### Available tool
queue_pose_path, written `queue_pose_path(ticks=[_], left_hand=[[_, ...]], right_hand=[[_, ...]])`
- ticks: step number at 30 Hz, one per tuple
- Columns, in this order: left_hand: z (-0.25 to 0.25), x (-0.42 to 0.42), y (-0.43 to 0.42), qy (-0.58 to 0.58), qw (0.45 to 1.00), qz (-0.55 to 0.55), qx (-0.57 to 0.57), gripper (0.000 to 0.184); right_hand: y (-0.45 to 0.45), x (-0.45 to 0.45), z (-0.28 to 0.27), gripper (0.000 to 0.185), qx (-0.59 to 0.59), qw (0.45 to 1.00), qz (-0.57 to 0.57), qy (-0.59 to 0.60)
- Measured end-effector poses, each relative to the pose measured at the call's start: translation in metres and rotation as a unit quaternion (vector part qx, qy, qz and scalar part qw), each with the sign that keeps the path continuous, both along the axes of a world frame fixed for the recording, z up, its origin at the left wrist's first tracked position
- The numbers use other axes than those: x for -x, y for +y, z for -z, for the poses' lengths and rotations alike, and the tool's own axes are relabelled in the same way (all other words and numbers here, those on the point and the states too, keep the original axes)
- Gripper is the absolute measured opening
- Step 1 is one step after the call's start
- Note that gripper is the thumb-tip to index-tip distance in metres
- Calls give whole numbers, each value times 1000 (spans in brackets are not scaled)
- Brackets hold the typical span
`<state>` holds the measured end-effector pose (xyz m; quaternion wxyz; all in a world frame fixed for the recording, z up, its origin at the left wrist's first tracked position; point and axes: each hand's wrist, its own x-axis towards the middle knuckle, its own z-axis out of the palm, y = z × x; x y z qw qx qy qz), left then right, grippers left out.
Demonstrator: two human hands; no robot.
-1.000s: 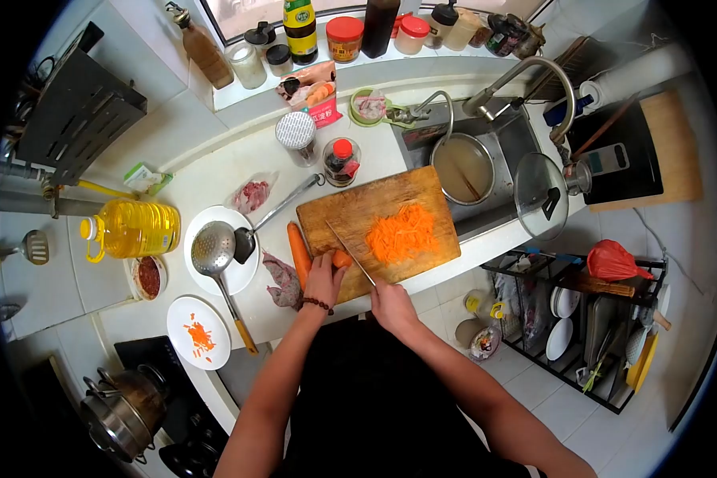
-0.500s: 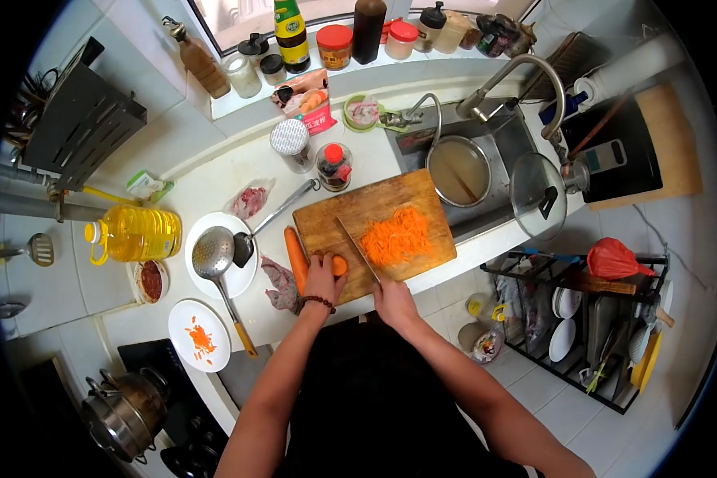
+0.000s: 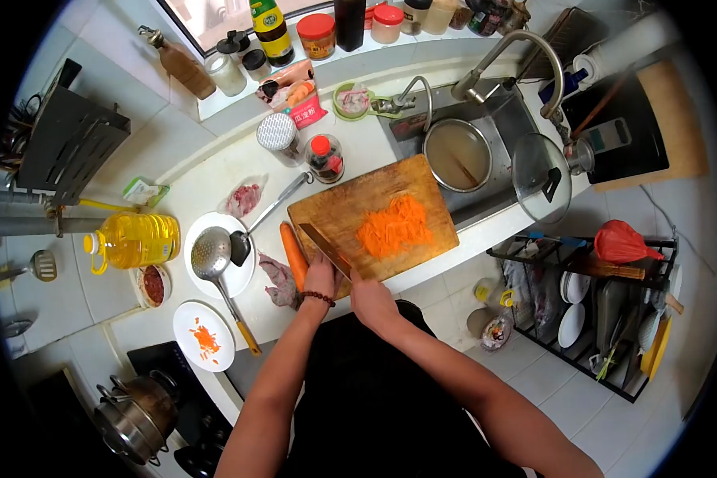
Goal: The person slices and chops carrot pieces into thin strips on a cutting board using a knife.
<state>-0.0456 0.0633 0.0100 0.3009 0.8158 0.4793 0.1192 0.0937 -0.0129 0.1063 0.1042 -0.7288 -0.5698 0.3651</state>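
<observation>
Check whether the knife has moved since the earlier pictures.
Yes. Against the cutting board, the knife, held in the right hand, has shifted left, away from the shredded carrot.

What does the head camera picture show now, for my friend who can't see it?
The right hand holds a long-bladed metal knife over a brown wooden cutting board, close to the left hand. A heap of thin orange carrot shreds lies on the board, and a long orange carrot lies near its edge.
</observation>
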Motion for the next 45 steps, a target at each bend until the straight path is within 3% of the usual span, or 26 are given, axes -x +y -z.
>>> queue_pose_path(ticks=[2, 6, 11, 14, 18, 21, 28, 33, 35, 38, 41, 45], left_hand=[[7, 3, -2, 51, 998, -8, 29, 38], [10, 2, -1, 35, 999, 18, 3, 34], [-10, -4, -1, 7, 998, -49, 49, 36], [17, 1, -3, 13, 1000, -17, 0, 39], [-11, -6, 1, -11, 999, -31, 5, 45], [-10, -6, 1, -2, 996, -57, 73, 49], [-6, -2, -1, 3, 999, -34, 38, 37], [4, -1, -2, -16, 998, -45, 30, 35], [25, 6, -3, 33, 999, 0, -3, 33], [17, 4, -5, 24, 999, -28, -4, 25], [21, 5, -5, 11, 999, -33, 28, 31], [3, 1, -3, -19, 995, -70, 61, 29]], right_hand=[[-4, 1, -10, 40, 11, 1000, -4, 4], [-10, 1, -11, 33, 15, 1000, -5, -10], [-6, 4, -3, 29, 11, 1000, -8, -19], [1, 5, 5, 30, 3, 1000, -16, -17], [20, 1, 25, 24, 28, 999, -24, -39], [22, 0, 29, 25, 26, 999, -23, -33], [0, 11, -15, 25, 45, 999, 4, -19], [-10, 12, -4, 25, 23, 999, 13, -21], [-10, 14, -1, 26, 23, 999, 9, -22], [-12, 14, -2, 27, 12, 1000, 13, -25], [-8, 14, -8, 29, 24, 999, -4, -35], [7, 16, -11, 21, 59, 997, -15, -39]])
